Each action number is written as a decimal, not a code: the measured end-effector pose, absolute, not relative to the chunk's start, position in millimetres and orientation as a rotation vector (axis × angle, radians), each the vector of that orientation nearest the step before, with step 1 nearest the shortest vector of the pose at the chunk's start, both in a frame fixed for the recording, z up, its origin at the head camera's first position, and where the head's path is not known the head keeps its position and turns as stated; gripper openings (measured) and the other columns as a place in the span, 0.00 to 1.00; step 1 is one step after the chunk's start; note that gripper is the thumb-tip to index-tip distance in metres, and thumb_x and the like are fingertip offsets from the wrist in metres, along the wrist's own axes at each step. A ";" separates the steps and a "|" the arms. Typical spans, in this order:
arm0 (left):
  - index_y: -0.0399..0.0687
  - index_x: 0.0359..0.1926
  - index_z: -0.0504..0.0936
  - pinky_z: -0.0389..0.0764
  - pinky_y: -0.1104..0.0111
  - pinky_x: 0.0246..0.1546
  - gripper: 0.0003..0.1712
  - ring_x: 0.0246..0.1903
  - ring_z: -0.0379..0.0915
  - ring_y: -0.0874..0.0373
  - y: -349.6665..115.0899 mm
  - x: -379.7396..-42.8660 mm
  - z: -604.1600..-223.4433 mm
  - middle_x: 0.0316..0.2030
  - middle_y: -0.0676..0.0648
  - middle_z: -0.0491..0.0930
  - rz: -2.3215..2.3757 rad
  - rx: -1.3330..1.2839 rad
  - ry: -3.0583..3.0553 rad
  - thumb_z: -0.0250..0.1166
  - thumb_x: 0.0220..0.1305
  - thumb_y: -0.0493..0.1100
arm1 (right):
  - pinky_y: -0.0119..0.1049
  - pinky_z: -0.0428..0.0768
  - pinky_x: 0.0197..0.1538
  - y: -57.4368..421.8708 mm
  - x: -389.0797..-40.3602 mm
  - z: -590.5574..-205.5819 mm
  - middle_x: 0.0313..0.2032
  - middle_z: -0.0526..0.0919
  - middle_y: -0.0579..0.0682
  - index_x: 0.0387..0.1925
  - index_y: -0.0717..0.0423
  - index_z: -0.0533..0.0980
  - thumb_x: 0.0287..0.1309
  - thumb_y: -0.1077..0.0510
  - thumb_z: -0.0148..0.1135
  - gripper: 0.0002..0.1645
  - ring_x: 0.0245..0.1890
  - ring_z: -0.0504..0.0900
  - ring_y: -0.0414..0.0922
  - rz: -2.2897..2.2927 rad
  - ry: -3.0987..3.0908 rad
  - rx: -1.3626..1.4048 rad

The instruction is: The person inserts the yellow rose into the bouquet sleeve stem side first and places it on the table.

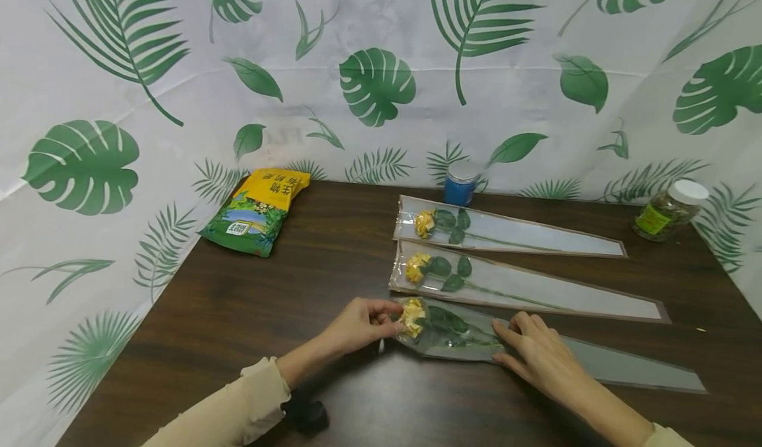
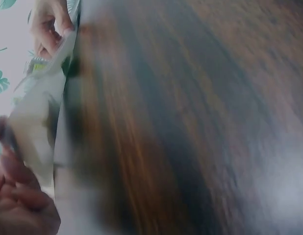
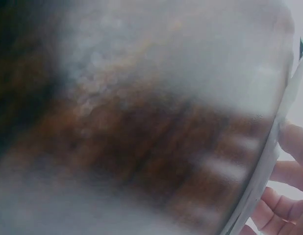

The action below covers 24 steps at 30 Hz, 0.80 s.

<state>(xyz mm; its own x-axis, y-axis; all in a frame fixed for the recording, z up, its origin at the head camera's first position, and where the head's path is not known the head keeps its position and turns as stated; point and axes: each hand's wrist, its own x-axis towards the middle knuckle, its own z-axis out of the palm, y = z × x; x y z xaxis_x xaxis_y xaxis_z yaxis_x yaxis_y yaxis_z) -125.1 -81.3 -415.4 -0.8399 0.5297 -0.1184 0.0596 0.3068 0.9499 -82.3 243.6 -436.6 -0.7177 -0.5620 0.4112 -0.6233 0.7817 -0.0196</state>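
A yellow artificial-looking rose (image 1: pixel 413 317) with green leaves lies inside a clear, tapered flower sleeve (image 1: pixel 631 362), nearest me in the head view. My left hand (image 1: pixel 364 323) pinches the sleeve's wide end beside the bloom, thumb and fingers curled at its edge. Farther along, over the stem, my right hand (image 1: pixel 538 351) holds the sleeve between thumb and fingers. In the left wrist view, the sleeve (image 2: pixel 36 122) stretches from the left hand (image 2: pixel 21 196) to the right hand (image 2: pixel 48 24). The right wrist view shows curled fingers (image 3: pixel 291 171) behind the sleeve's edge.
Two more sleeved yellow roses, a middle one (image 1: pixel 417 268) and a far one (image 1: pixel 425 223), lie behind. A yellow-green bag (image 1: pixel 256 212) stands back left, a blue jar (image 1: pixel 460 184) at the back, and a white-lidded jar (image 1: pixel 669 212) back right. A dark object (image 1: pixel 306 414) sits near my left sleeve.
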 end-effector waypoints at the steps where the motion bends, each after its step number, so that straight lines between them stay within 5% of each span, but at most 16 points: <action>1: 0.31 0.54 0.76 0.63 0.78 0.18 0.23 0.19 0.63 0.69 -83.0 -125.2 -414.9 0.23 0.50 0.78 1.547 0.538 2.147 0.65 0.59 0.38 | 0.25 0.58 0.24 243.4 -82.3 -436.8 0.31 0.72 0.48 0.43 0.61 0.82 0.36 0.46 0.73 0.31 0.27 0.64 0.39 0.222 -2.588 0.900; 10: 0.41 0.63 0.71 0.69 0.77 0.19 0.30 0.19 0.67 0.67 -101.3 -124.6 -413.2 0.26 0.47 0.79 1.401 0.677 2.037 0.65 0.57 0.33 | 0.25 0.57 0.24 245.1 -82.0 -437.3 0.30 0.71 0.48 0.42 0.63 0.82 0.50 0.35 0.58 0.35 0.26 0.63 0.39 0.227 -2.576 0.900; 17: 0.41 0.62 0.70 0.72 0.75 0.22 0.31 0.23 0.72 0.63 -102.0 -118.1 -410.6 0.29 0.48 0.81 1.376 0.627 2.135 0.67 0.58 0.38 | 0.25 0.58 0.24 244.8 -81.9 -437.2 0.32 0.72 0.49 0.44 0.63 0.81 0.41 0.41 0.69 0.34 0.27 0.64 0.39 0.218 -2.592 0.904; 24: 0.37 0.55 0.74 0.70 0.74 0.16 0.24 0.19 0.72 0.58 -100.8 -113.1 -409.0 0.26 0.42 0.82 1.426 0.568 2.131 0.67 0.58 0.39 | 0.24 0.58 0.24 245.4 -81.2 -438.8 0.31 0.71 0.47 0.44 0.64 0.81 0.44 0.40 0.67 0.34 0.27 0.63 0.38 0.228 -2.583 0.918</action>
